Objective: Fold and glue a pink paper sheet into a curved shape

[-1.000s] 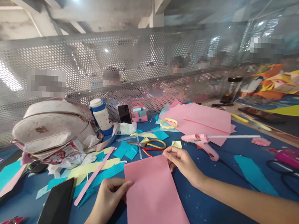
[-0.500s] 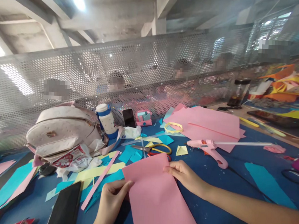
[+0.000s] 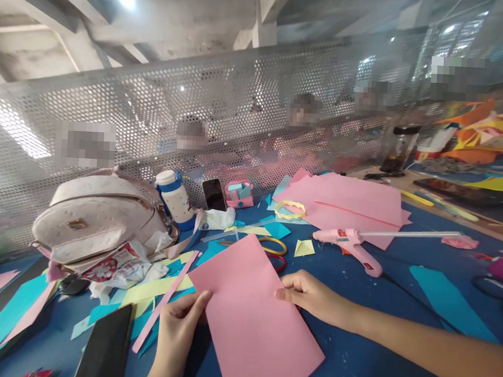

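Observation:
A pink paper sheet (image 3: 249,306) lies tilted on the blue table (image 3: 352,362) in front of me. My left hand (image 3: 176,333) pinches its near left edge. On the sheet's right edge rests my right hand (image 3: 309,295), thumb and fingers closed on the paper. The sheet's far end covers the blades of yellow-handled scissors (image 3: 274,246) and a red handle (image 3: 278,262) beside them.
A pink glue gun (image 3: 350,244) lies right of the scissors, a stack of pink sheets (image 3: 351,208) behind it. A white bag (image 3: 94,214), a bottle (image 3: 173,198), a standing phone (image 3: 214,194), paper scraps (image 3: 153,287) and a dark phone (image 3: 102,346) sit left. Perforated metal screen behind.
Both hands turned the pink sheet anticlockwise; its far corner swung forward and now covers the scissor blades. My left hand shifted slightly down and left.

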A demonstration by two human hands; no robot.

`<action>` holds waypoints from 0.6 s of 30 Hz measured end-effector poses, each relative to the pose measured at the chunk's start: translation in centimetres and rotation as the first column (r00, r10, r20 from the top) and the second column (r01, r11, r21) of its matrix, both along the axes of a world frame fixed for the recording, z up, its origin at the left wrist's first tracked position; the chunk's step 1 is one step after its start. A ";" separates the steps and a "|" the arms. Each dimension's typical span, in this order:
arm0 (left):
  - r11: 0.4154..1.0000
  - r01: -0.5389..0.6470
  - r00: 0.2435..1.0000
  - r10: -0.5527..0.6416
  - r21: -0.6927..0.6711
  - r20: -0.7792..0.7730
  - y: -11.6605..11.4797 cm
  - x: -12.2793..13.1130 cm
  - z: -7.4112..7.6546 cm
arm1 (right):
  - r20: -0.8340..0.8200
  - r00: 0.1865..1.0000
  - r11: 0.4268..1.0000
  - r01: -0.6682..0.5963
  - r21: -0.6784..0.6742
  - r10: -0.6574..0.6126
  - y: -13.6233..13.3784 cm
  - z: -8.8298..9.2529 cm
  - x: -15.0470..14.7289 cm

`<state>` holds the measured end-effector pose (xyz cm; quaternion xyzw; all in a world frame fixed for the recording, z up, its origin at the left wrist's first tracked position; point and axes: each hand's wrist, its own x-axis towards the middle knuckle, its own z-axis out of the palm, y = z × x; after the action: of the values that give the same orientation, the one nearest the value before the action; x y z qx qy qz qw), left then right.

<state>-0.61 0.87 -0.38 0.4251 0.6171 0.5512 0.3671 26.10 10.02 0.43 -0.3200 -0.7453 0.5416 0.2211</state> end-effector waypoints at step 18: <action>1.000 0.014 0.971 -0.011 -0.011 0.238 0.4 -0.6 -0.8 | -0.014 0.998 0.996 -0.062 -0.061 0.061 0.3 0.1 1.1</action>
<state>-1.19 1.27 -1.22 0.3573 0.5695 0.5918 0.4447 27.17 10.27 0.55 -0.3002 -0.7364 0.5728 0.1988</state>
